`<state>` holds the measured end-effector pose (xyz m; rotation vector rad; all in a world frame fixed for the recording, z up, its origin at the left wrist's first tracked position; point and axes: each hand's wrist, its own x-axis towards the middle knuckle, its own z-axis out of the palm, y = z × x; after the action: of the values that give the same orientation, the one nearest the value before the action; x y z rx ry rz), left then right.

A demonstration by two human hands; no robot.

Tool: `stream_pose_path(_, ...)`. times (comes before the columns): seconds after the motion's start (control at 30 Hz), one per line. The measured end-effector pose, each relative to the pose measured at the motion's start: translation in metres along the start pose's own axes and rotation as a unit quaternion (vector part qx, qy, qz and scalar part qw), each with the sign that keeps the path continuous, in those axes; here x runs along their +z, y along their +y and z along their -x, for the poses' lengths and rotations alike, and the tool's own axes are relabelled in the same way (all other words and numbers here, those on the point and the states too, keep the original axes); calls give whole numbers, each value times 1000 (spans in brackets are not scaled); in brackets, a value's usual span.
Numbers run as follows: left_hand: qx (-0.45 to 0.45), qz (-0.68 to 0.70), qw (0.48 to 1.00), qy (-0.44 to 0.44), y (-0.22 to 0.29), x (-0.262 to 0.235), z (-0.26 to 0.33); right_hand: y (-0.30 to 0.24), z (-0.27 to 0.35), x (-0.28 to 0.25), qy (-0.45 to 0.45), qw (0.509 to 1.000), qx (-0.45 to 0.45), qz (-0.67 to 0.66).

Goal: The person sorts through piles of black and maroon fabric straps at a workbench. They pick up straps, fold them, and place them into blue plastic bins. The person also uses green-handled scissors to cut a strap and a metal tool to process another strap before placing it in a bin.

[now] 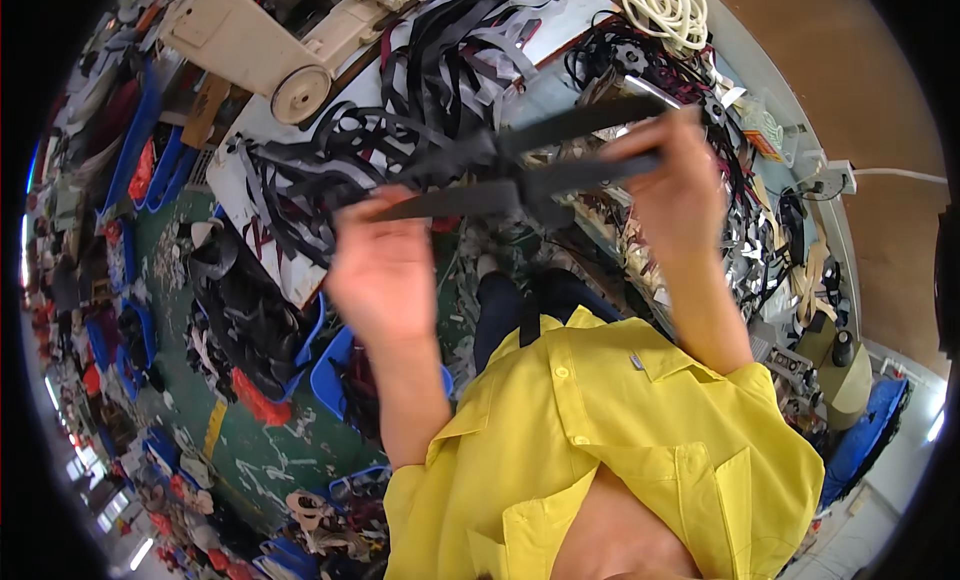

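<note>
Black webbing straps, with dark bulky parts at their middle that look like buckles but are blurred, stretch between my two hands above the table edge. My left hand closes its fingers on the left end. On the other side, my right hand grips the right ends, with one strap above the other. Both hands are smeared by motion. Behind the straps, a tangled heap of black, grey and maroon strips covers much of the white table.
A beige sewing machine with a round handwheel stands at the far left. To the right lie dark cords and scraps, below a coil of cream cord. Blue tubs holding dark pieces crowd the green floor.
</note>
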<state>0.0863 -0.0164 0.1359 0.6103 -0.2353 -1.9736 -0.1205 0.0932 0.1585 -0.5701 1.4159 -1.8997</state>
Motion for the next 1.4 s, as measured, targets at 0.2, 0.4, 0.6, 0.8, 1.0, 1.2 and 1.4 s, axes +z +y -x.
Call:
stream_pose_path(0.2,129,151,977,83,151,-185,63,-74,-8,-188,17,966,-89,-244)
stream_pose_path(0.4,281,28,927,246,302,-328,201,-160,-25,-417,102,944,-101,-296)
stream_pose_path(0.6,302,-417,622,591,333,-385,323,-186,-38,-432,115,939,-4,-323)
stream_pose_path(0.8,-357,-903,33,236,195,-351,272,-110,13,-220,-158,929,78,-325)
stream_pose_path(1.0,107,-639,732,-210,-78,-107,106,-11,81,-51,-178,940,175,-231)
stream_pose_path(1.2,-38,-534,783,-316,-88,-37,114,-12,83,-71,-70,953,104,-277)
stream_pose_path(1.4,-15,-717,640,-274,-40,-170,129,-30,66,-152,64,956,-11,-287)
